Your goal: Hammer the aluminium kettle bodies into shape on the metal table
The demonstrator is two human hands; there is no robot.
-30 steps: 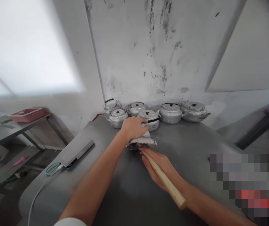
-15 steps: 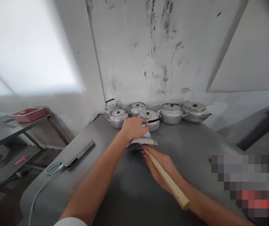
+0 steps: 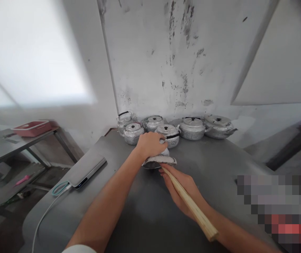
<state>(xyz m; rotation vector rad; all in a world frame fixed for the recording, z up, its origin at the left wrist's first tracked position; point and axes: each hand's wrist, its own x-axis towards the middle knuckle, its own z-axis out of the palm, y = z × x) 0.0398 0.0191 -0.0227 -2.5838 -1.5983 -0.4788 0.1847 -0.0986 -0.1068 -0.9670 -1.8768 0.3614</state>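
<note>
Item: small dull-silver metal piece, flat-rimmed, lying near the middle of the grey steel table.
Left hand: pressed on top of the piece, fingers curled over and clamped on it.
Right hand: at 5 o'clock of the piece, fingers wrapped tight round a pale wooden handle. The handle's far end meets the piece's rim, and its head is hidden.
At 12 o'clock: six aluminium kettles, clustered against the stained wall.
At 9 o'clock: flat grey power bank, at the table's edge.
</note>
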